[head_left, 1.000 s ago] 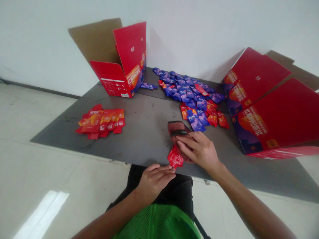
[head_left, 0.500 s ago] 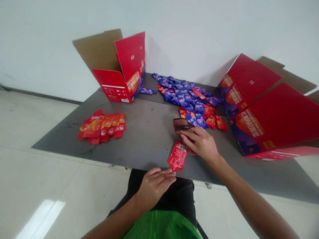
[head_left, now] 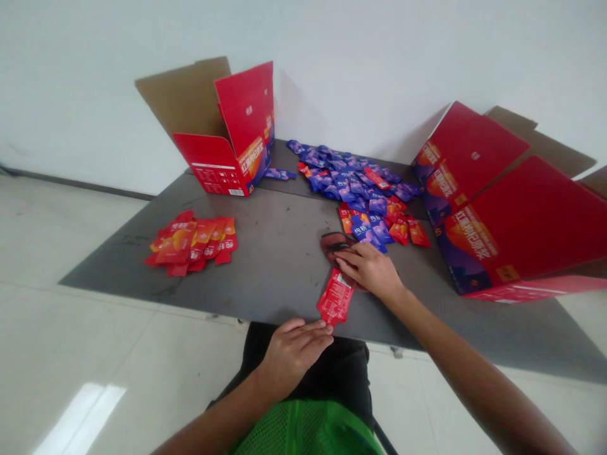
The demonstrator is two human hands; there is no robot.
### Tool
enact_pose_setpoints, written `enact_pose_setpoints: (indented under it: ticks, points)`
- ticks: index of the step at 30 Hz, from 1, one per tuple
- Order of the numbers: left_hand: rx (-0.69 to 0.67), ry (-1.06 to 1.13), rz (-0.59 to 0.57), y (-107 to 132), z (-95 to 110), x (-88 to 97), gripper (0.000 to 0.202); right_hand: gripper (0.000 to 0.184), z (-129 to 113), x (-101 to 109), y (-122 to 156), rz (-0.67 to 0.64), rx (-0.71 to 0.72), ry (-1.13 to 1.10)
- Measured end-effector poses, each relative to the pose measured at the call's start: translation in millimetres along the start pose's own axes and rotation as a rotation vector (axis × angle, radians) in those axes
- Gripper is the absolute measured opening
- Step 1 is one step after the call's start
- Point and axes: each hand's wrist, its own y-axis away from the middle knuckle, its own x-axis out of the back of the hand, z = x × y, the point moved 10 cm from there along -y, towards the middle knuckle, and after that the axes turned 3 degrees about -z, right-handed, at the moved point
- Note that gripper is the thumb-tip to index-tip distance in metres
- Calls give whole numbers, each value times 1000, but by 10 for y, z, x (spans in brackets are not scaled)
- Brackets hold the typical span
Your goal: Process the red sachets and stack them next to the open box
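A red pouch (head_left: 336,298) with white print and a narrow neck lies flat near the table's front edge. My left hand (head_left: 298,344) keeps its fingertips together on the neck, holding the pouch there. A folded brown-red cloth (head_left: 331,245) is bunched beneath my right hand (head_left: 372,268), whose fingers are closed on it. The cloth covers the pouch's far end.
Red pouches (head_left: 190,243) form a stack at left. Behind lies a heap of purple pouches (head_left: 348,177), with orange-red pouches (head_left: 408,230) at its near side. Open red cartons stand at back left (head_left: 208,158) and right (head_left: 478,234).
My right hand has drawn the cloth toward me and slightly left, onto the pouch's far end. My left hand stays at the neck.
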Motion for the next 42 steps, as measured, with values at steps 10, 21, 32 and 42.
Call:
enact_pose_setpoints:
  ticks: [10, 21, 32, 42]
  points:
    - [14, -7, 7, 9, -25, -11, 27, 24, -955, 71, 388, 9, 154, -260]
    - [4, -28, -34, 14, -2, -55, 29, 30, 211, 193, 64, 113, -110, 3]
    - [73, -355, -230, -148, -8, -331, 52, 28, 273, 495, 1224, 437, -373, -152]
    - [5, -403, -206, -109, 87, -185, 33, 47, 576, 319, 1578, 445, -607, -223]
